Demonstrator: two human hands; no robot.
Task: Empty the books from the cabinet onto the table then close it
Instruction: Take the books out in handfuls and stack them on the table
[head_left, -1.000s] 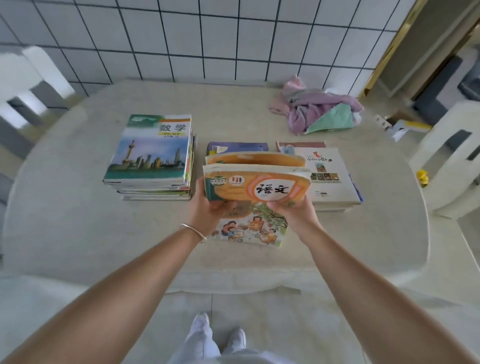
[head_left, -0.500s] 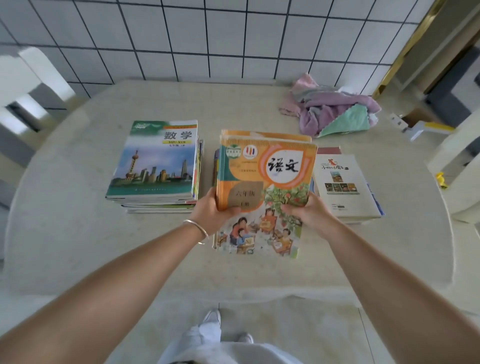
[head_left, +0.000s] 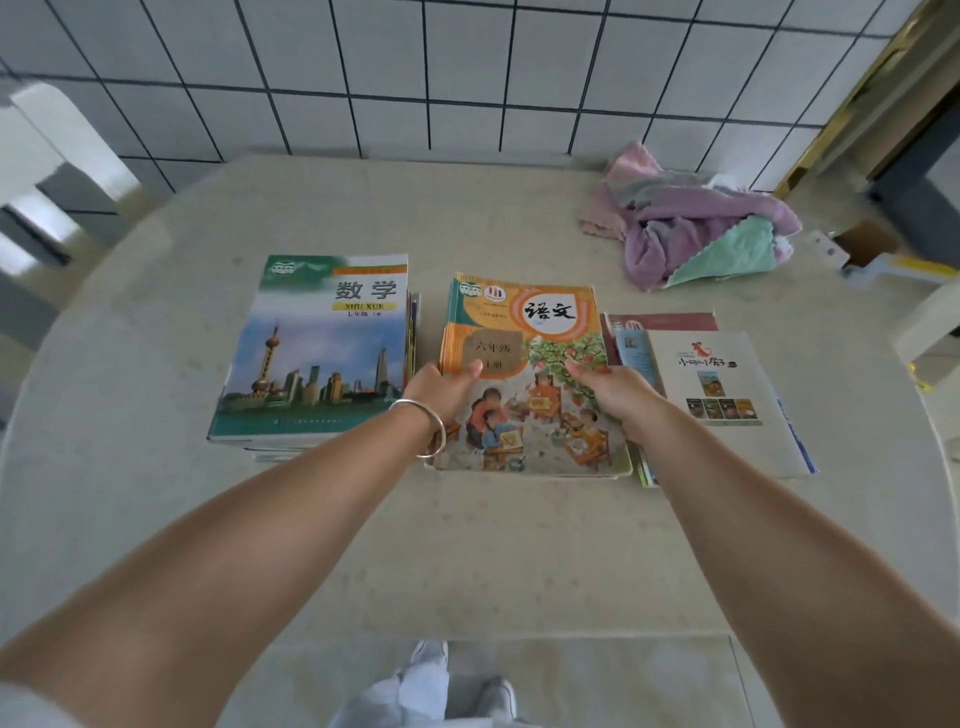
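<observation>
An orange textbook stack (head_left: 524, 332) lies flat in the middle of the beige table (head_left: 467, 545). My left hand (head_left: 441, 387) grips its left edge, thumb on the cover. My right hand (head_left: 610, 387) holds its right edge, thumb on top. Left of it sits a stack topped by a green maths book (head_left: 317, 348). To the right lies a white book (head_left: 727, 400) on top of other books. The cabinet is out of view.
A heap of pink, purple and green cloths (head_left: 696, 234) lies at the table's far right. White chairs stand at the left (head_left: 47, 171) and right (head_left: 930, 322). A tiled wall (head_left: 467, 78) backs the table.
The orange books were held tilted up on edge; both hands have lowered them flat onto the table between the two other stacks.
</observation>
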